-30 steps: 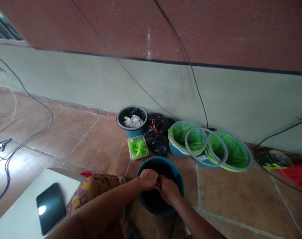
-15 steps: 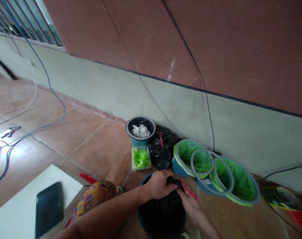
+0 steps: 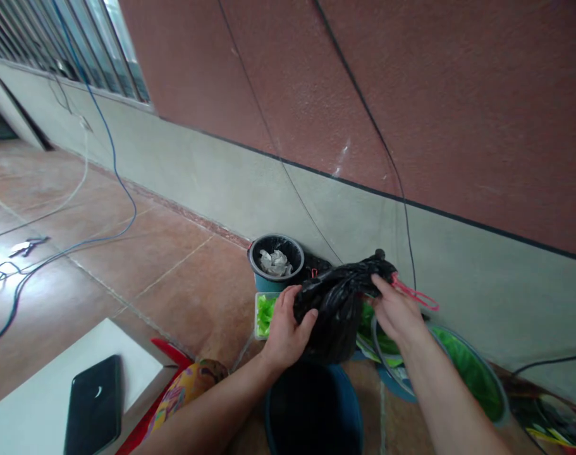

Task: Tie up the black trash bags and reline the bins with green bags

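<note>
One brown tiled floor (image 3: 174, 278) under a round dark-teal plastic bucket (image 3: 313, 407) and, beyond it, a round tub lined with bright green plastic (image 3: 468, 373), with a crumpled black plastic bag (image 3: 332, 309) held up clear above the bucket's dark mouth. Left grip (image 3: 285, 332) curled around the bag's side, fingers spread and pressing in; right grip (image 3: 396, 309) closed on the bag's gathered upper end. Thin red drawstring (image 3: 413, 294) trailing loose just past the right fingers.
</note>
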A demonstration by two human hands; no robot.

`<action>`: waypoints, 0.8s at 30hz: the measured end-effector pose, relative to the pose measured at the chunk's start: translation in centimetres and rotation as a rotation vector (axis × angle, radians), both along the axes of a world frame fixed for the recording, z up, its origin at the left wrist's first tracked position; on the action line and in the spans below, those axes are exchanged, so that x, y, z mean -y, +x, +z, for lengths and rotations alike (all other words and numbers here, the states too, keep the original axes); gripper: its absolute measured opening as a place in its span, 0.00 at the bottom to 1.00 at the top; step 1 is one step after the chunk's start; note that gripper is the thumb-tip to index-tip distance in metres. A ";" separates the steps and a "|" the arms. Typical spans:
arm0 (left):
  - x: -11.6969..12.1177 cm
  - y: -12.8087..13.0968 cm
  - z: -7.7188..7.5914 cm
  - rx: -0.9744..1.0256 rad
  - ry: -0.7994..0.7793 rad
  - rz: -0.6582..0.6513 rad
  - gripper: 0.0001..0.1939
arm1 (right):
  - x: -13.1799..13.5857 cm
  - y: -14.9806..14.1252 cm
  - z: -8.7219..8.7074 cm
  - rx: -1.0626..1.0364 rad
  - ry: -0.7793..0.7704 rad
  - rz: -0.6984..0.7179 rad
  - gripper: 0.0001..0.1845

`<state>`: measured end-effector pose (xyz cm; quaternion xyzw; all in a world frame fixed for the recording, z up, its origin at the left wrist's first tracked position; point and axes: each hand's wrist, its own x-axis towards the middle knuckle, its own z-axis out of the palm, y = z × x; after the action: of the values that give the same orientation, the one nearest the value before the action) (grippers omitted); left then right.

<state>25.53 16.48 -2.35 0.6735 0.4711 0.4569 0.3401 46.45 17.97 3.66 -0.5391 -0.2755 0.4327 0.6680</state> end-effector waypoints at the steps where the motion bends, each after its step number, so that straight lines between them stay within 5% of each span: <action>1: -0.4 -0.1 -0.2 0.002 -0.012 0.038 0.23 | -1.5 0.4 0.2 0.014 0.013 -0.020 0.16; 6: -1.3 -0.7 -0.8 -0.049 -0.072 0.031 0.24 | -7.8 2.7 -2.0 0.262 0.018 -0.105 0.17; 9: -1.2 -0.7 -0.7 -0.060 -0.125 -0.035 0.24 | -9.6 3.7 -5.8 0.729 -0.311 -0.108 0.17; 11: -1.0 -0.7 -0.4 -0.055 -0.177 -0.077 0.24 | -9.9 3.8 -8.7 1.025 -0.566 -0.076 0.26; 14: -0.5 -0.7 0.1 -0.046 -0.246 -0.127 0.23 | -10.0 3.0 -12.3 1.281 -0.610 -0.025 0.43; 21: 0.5 -1.0 1.0 -0.065 -0.394 -0.234 0.20 | -14.3 2.3 -16.9 1.493 -0.603 0.166 0.42; 24: 0.2 -1.3 0.7 -0.071 -0.437 -0.328 0.18 | -16.0 2.3 -20.3 1.451 -0.671 0.279 0.40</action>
<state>24.26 16.32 -1.62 0.6670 0.4549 0.2594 0.5300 48.74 34.01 -16.60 -0.8177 -0.5604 0.1139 0.0656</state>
